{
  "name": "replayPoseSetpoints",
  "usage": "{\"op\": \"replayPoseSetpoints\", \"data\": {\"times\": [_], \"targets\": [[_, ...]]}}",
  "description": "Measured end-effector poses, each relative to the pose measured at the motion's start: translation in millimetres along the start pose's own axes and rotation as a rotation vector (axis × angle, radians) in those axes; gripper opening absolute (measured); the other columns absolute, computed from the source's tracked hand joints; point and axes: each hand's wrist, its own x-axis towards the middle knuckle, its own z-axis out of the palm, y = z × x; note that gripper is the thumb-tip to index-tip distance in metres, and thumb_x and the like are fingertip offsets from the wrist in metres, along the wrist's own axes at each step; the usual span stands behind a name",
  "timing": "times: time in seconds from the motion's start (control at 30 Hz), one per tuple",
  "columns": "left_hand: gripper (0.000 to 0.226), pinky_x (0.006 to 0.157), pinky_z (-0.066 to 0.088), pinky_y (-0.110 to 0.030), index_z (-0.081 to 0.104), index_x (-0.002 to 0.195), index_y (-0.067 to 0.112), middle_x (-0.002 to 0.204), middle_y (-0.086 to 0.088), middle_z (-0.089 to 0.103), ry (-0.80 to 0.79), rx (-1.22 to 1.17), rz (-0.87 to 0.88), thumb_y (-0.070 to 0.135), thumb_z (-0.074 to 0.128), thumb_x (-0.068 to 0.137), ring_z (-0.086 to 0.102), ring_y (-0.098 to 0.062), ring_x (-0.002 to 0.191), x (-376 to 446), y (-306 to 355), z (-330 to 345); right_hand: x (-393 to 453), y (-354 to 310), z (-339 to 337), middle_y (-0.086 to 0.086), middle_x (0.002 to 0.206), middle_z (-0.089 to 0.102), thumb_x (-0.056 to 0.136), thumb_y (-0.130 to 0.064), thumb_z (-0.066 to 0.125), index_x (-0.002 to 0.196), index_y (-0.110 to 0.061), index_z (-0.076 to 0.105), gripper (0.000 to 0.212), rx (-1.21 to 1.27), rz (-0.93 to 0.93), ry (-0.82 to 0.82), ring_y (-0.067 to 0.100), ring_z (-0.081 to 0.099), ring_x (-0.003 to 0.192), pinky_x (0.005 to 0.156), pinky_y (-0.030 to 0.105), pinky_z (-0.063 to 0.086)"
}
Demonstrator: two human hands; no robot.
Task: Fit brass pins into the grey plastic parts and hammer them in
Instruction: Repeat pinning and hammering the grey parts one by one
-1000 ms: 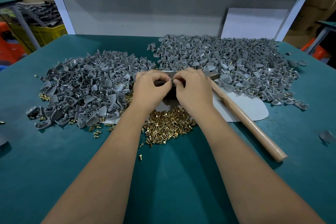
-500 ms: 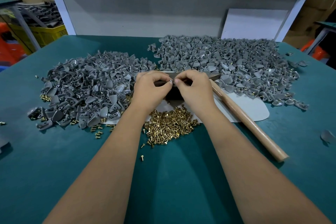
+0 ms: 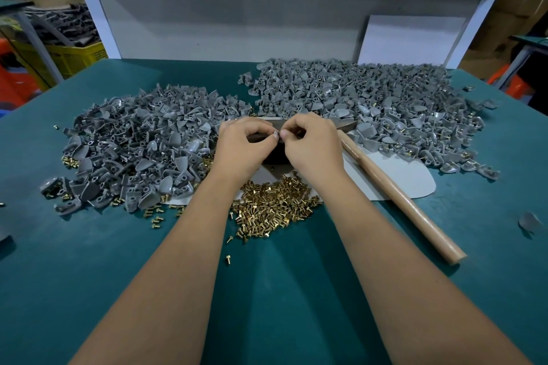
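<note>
Both hands meet at the centre of the frame, above a dark block (image 3: 274,154) that sits on a pale grey mat (image 3: 394,178) spread over the teal tabletop (image 3: 281,290). The left hand (image 3: 241,147) has its fingers curled in, thumb and forefinger pinching a small grey plastic part (image 3: 276,135) at their tips. The right hand (image 3: 311,145) faces it with fingers likewise curled, its thumb and forefinger pinched right against that same small piece; whether a pin sits between them is too small to tell. Below the hands, in the middle of the frame, a heap of brass pins (image 3: 275,204) lies partly on the mat and partly on the tabletop, with a few strays scattered toward the lower centre. To the left of the hands spreads a broad pile of grey plastic parts (image 3: 139,145), some brass pins mixed along its lower edge. A second, larger pile of grey parts (image 3: 370,104) fills the upper right, many showing brass glints. A hammer with a wooden handle (image 3: 397,195) lies diagonally just right of the right hand, its handle running to the lower right. A yellow crate (image 3: 74,58) stands beyond the tabletop at the upper left.
</note>
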Motion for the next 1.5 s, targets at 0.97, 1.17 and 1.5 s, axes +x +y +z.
{"op": "replayPoseSetpoints", "data": {"times": [0.97, 1.17, 1.5], "targets": [[0.007, 0.107, 0.039, -0.046, 0.076, 0.090, 0.029, 0.102, 0.012, 0.069, 0.004, 0.086, 0.015, 0.025, 0.075, 0.085, 0.053, -0.031, 0.119, 0.1, -4.7, -3.5, -9.2, 0.5, 0.4, -0.018, 0.080, 0.057, 0.085, -0.029, 0.060, 0.075, -0.033, 0.061, 0.011, 0.008, -0.019, 0.043, 0.012, 0.045, 0.102, 0.085, 0.046, 0.046], [0.007, 0.110, 0.035, -0.045, 0.074, 0.090, 0.032, 0.104, 0.012, 0.069, 0.002, 0.140, 0.040, 0.026, 0.073, 0.086, 0.052, -0.029, 0.122, 0.6, -5.7, -3.7, -8.7, -1.8, 1.5, -0.016, 0.081, 0.059, 0.089, -0.031, 0.060, 0.074, -0.031, 0.060, 0.014, 0.011, 0.006, 0.063, 0.013, 0.047, 0.102, 0.085, 0.047, 0.045], [0.010, 0.109, 0.029, -0.039, 0.069, 0.087, 0.037, 0.098, 0.019, 0.063, 0.019, 0.163, 0.032, 0.028, 0.073, 0.086, 0.038, -0.019, 0.122, -4.8, -2.2, -3.6, -8.1, -7.9, 5.6, -0.014, 0.075, 0.046, 0.090, -0.025, 0.060, 0.074, -0.027, 0.058, 0.016, -0.083, 0.047, 0.105, 0.017, 0.049, 0.100, 0.082, 0.039, 0.036]]}}
